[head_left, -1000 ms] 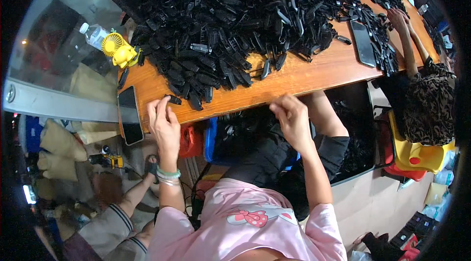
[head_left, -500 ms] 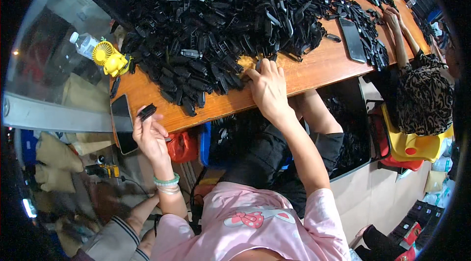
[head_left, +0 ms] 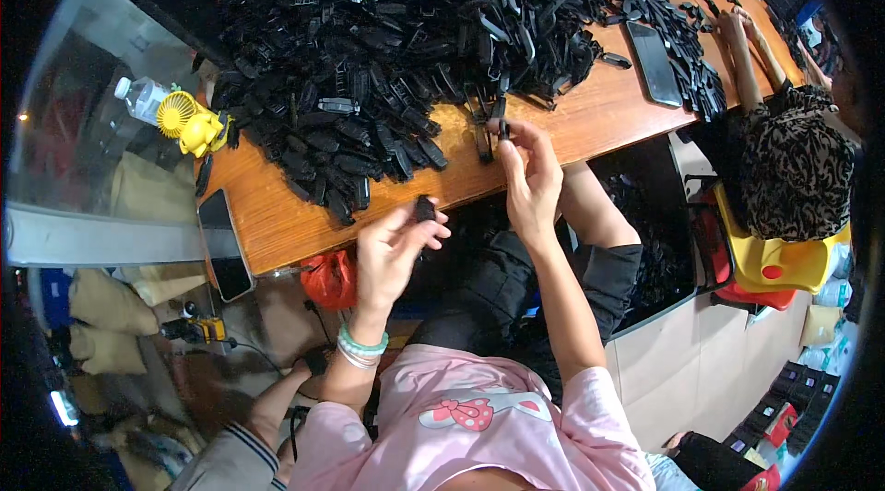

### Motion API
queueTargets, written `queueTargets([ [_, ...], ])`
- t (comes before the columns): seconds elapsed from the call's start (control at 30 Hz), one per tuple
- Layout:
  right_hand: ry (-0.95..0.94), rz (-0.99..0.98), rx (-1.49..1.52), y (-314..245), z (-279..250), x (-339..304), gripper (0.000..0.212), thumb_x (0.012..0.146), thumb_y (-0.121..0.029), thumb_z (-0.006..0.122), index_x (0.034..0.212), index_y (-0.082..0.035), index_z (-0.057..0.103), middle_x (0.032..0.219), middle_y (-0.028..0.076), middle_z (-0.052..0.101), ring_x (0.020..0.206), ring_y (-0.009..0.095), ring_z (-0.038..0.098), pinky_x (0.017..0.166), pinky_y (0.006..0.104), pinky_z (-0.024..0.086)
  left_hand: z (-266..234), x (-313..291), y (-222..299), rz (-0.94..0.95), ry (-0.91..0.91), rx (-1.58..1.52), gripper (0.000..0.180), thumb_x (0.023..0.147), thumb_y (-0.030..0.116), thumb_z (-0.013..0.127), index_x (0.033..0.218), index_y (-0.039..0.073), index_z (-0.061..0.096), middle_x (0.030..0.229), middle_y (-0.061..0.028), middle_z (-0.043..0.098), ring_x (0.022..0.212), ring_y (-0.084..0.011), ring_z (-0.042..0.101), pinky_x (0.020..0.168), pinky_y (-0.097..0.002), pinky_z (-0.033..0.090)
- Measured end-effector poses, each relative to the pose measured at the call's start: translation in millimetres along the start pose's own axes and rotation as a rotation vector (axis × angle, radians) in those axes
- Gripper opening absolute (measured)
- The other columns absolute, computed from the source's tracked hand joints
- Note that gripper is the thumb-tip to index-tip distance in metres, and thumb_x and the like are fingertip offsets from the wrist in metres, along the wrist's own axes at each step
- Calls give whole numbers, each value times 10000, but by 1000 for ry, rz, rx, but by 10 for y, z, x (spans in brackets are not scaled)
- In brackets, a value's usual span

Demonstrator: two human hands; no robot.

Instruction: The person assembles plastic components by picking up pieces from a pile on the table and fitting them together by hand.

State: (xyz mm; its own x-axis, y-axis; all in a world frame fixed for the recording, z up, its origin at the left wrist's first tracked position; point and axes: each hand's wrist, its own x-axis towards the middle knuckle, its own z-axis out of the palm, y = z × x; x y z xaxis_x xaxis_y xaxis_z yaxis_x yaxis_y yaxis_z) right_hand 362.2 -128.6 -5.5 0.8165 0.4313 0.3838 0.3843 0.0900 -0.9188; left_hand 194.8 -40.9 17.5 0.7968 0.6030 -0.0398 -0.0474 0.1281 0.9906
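Observation:
My left hand (head_left: 392, 256), with bracelets at its wrist, is closed around a small black plastic part (head_left: 425, 209) just off the table's front edge. To its right, my right hand (head_left: 535, 179) pinches another slim black plastic part (head_left: 503, 129) between thumb and fingers, over the table edge. Beyond that hand, a few loose black pieces (head_left: 483, 142) lie on the wooden table (head_left: 590, 122). Behind both hands spreads a large heap of black plastic parts (head_left: 341, 76). The exact kind of these parts is too small to make out.
A phone (head_left: 224, 247) lies at the left table edge, near a yellow fan (head_left: 175, 115) and a plastic bottle (head_left: 140, 99). Another phone (head_left: 653, 62) lies to the right. A co-worker's hands (head_left: 737, 25) rest farther right, above a yellow chair (head_left: 788, 260). A red bag (head_left: 329, 279) hangs below.
My left hand has moved right, toward my right hand, still holding its black part. The right hand has drawn back from the table surface and shows a black part in its fingers.

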Motion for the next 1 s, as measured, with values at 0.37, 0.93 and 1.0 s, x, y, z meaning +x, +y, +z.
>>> queueTargets([
  [0.37, -548, -95, -18, -359, -367, -335, 323, 861, -82, 595, 1158, 36, 547, 925, 174, 570, 866, 308, 576, 781, 342, 455, 228, 33, 110, 178, -79, 391, 250, 859, 26, 614, 1083, -84, 610, 760, -42, 563, 566, -74, 539, 485, -189, 419],
  [0.93, -463, -193, -191, -408, -351, -520, 425, 802, 8, 617, 1216, 9, 521, 937, 185, 551, 815, 344, 579, 684, 363, 483, 306, 24, 272, 51, -164, 546, 231, 800, 57, 686, 940, -109, 609, 802, -166, 615, 659, -242, 605, 585, -329, 464],
  [1.0, -417, -211, -182, -403, -339, -534, 449, 788, 7, 635, 1225, -12, 534, 973, 176, 551, 836, 334, 578, 695, 359, 486, 355, 104, 144, 284, -130, 535, 233, 813, 71, 680, 951, -104, 613, 854, -163, 618, 687, -232, 612, 599, -307, 469],
])
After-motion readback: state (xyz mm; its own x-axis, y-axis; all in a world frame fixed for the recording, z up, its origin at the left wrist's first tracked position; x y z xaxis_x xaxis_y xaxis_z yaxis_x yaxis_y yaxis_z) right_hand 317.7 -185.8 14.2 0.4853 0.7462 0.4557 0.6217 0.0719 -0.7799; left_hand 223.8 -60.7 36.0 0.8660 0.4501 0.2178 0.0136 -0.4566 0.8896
